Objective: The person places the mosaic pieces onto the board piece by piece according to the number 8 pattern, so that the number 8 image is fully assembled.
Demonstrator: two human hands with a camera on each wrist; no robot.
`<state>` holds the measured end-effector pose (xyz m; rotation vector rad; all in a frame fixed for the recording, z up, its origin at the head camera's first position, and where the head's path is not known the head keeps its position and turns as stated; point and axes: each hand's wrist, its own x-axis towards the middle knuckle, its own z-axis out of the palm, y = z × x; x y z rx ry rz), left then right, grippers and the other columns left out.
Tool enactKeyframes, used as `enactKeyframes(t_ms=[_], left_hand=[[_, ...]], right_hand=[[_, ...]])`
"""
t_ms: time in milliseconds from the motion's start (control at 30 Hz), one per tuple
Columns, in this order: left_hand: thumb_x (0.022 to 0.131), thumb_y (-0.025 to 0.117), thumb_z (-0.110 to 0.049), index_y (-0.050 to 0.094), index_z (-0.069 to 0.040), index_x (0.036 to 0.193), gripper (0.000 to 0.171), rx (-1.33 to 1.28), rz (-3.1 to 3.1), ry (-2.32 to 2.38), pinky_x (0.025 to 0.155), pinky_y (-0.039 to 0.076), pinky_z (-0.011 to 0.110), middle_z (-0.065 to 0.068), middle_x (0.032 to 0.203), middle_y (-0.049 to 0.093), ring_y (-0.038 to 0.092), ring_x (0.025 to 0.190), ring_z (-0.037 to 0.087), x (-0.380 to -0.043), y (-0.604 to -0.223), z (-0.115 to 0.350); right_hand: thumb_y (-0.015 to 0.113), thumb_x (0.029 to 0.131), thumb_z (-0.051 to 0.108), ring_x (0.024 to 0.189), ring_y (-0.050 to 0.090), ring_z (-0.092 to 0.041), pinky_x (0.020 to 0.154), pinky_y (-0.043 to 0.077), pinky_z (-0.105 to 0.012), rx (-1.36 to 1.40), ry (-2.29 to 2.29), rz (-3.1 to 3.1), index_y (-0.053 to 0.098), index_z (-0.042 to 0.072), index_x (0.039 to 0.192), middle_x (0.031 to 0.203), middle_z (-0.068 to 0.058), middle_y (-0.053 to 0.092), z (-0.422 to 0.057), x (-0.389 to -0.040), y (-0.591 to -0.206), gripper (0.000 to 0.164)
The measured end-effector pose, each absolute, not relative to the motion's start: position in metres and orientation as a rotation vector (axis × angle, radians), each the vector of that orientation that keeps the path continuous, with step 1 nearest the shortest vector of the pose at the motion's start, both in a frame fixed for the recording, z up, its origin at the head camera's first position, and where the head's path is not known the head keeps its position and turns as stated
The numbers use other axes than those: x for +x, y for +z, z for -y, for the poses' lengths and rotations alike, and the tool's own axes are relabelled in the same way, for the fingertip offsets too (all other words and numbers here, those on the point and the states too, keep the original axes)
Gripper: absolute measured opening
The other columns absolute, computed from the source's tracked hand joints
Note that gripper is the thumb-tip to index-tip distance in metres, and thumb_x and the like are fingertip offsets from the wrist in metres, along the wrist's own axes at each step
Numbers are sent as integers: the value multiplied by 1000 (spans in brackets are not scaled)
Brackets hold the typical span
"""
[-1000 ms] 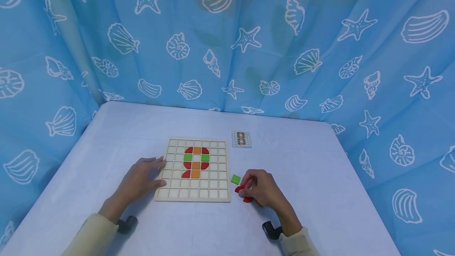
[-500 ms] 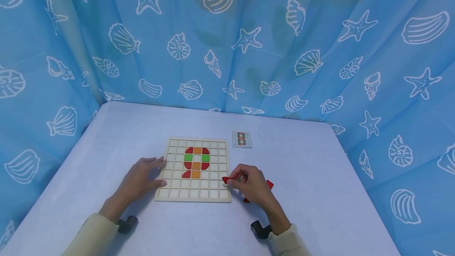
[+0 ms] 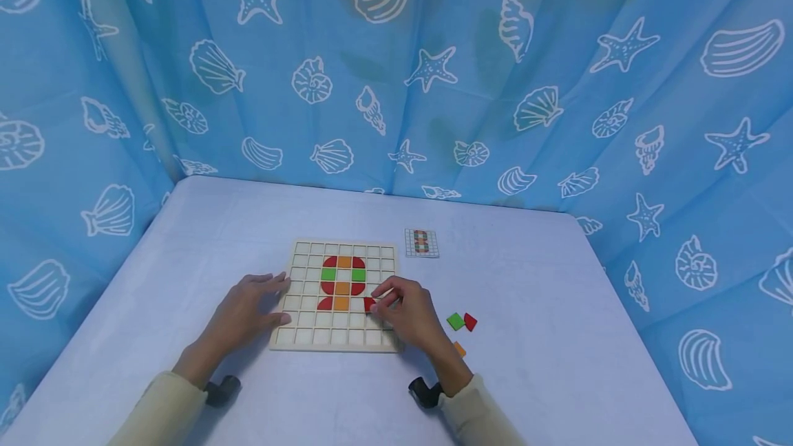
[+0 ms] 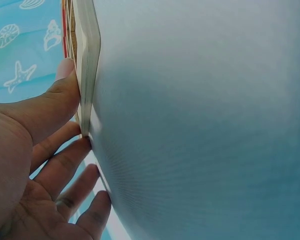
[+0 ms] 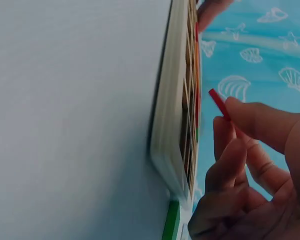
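Thumb and forefinger of my right hand pinch a red quarter-round tile over the right part of the wooden grid board. In the right wrist view the red tile is seen edge-on, tilted, above the board's cells. My left hand lies along the board's left edge, fingers spread; the left wrist view has its thumb at the board's upper rim and fingertips by the side. Red quarter-round, orange square and green square tiles fill cells at the board's middle, with a red tile and an orange tile in the lowest filled row.
Right of the board lie a loose green tile, a red tile and an orange tile, partly behind the right wrist. A small pattern card lies beyond the board's right side. A blue shell-print curtain surrounds the white table.
My right hand has picked a red tile from the loose ones and carried it left over the board. The other loose tiles are uncovered now. My left hand has stayed in place.
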<state>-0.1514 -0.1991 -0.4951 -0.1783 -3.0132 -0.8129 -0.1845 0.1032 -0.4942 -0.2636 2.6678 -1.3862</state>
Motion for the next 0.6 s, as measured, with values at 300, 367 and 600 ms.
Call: enactKeyframes(t_ms=[300,367,600], left_hand=[[83,92,-20,63,-6,147,72,-181,3012,-820,117,45,66,17,156,59,51,146,47,-152,-494,199],[83,92,-20,62,-6,148,72,-181,3012,-822,117,45,65,17,156,59,51,146,47,-152,-494,199],[83,92,-21,62,-6,148,72,-179,3011,-822,117,45,66,17,156,59,50,146,47,-151,-495,199]], right_hand=[[80,93,18,65,59,-15,55,44,-28,-284,-1173,-2765,73,21,100,72,4,64,-81,-189,-493,10],[81,93,18,64,58,-15,54,44,-29,-281,-1138,-2781,73,21,99,71,4,64,-78,-190,-492,11],[81,92,19,64,58,-14,53,43,-29,-272,-1027,-2811,71,22,93,70,5,62,-70,-192,-492,10]])
